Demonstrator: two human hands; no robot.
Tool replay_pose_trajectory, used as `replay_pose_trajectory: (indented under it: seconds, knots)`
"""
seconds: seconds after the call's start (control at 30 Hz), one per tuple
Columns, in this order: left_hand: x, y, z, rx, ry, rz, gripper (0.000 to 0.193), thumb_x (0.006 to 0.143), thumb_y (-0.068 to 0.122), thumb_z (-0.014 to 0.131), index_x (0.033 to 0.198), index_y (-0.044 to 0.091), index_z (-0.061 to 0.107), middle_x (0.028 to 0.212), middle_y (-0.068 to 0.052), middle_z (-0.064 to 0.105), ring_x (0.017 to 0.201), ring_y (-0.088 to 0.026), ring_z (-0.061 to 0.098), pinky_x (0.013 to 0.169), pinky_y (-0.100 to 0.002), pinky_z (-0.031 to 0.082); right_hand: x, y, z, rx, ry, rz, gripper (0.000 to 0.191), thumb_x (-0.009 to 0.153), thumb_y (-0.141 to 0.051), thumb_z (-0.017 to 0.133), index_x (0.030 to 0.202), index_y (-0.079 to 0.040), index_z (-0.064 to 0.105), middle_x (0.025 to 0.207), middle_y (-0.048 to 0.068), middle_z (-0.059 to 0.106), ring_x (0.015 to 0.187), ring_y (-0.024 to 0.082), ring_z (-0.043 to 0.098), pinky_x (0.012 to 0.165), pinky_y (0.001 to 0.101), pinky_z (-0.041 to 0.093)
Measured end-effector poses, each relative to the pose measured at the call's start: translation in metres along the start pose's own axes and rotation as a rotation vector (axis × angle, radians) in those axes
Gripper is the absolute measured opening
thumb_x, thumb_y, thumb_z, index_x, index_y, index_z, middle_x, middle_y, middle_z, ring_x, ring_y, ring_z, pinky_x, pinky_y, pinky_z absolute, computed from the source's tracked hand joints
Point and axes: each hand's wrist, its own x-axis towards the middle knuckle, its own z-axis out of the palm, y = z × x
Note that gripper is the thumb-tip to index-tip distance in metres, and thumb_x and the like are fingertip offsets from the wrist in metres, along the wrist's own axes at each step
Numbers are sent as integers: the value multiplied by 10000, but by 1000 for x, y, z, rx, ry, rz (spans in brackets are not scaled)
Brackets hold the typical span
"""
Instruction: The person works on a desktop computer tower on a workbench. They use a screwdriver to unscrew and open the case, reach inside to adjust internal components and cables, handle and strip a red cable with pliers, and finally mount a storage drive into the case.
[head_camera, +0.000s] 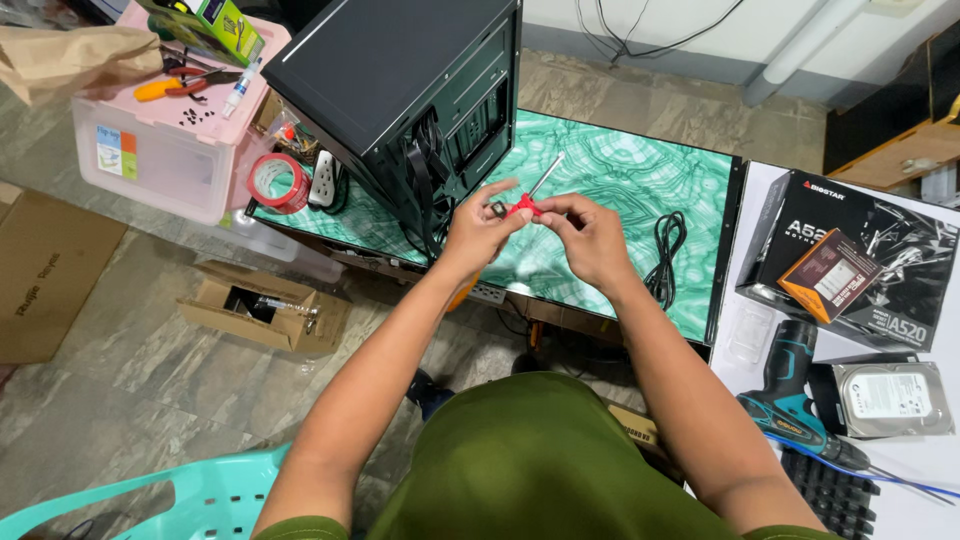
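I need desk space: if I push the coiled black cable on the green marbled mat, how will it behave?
The coiled black cable looks thin and loosely looped, so it would probably flop and drag rather than slide as one piece. It seems light. Lying flat on the green marbled mat, it is unlikely to roll.

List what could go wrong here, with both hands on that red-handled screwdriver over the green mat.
1. The left hand pinches a small dark part at the red-handled screwdriver; if it slips it may drop past the green mat to the floor.
2. The metal shaft points toward the black computer case and might scratch it.
3. The right hand works close to the black cable, which could snag.
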Motion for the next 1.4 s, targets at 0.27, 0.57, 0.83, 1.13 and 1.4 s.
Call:
replay_pose_trajectory:
  seconds: [0.27, 0.57, 0.83, 1.13, 1.4]
  knots:
    - [-7, 1, 12, -301, 54, -353, 528, 892, 240, 765, 1374, 56, 650, 803, 60, 640, 559, -22, 501, 429, -213, 359, 0, 38, 6, -101, 234, -198, 146, 960, -62, 750, 1093, 0, 748, 1229, 124, 648, 1143, 172, 625, 966, 291, 528]
    - [-12, -36, 21, 550, 170, 431, 398, 885, 254, 863, 1236, 96, 761, 1027, -43, 766, 794, -12, 656, 699, -232, 534, 0, 48, 13, 507, 128, 303, 259, 921, -139, 773, 1107, 32, 717, 1097, 101, 739, 923, 144, 684, 855, 279, 566]
    - [-19, -28, 33, 117, 43, 78, 504, 892, 183, 814, 1375, 107, 691, 1208, 80, 646, 634, -63, 571, 512, -240, 468, 7, 52, 7, 678, 134, 274, 252, 938, -84, 719, 1157, 41, 709, 1131, 102, 736, 962, 145, 701, 890, 298, 579]
    - [-12, -34, 22, -251, 30, -268, 407, 892, 222, 808, 1241, 32, 724, 977, -19, 734, 753, -88, 673, 578, -226, 484, 7, 57, 6, 802, 72, 211, 239, 967, -78, 699, 1179, 29, 674, 1151, 125, 726, 1024, 188, 709, 953, 355, 585]
    - [6, -85, 9, -557, -146, -421, 346, 893, 390, 785, 1026, 87, 682, 911, 19, 703, 765, -86, 651, 604, -242, 486, 8, 67, 7, 1015, -10, 233, 183, 972, -81, 694, 1138, -16, 653, 1154, 114, 713, 1066, 205, 708, 961, 365, 582]
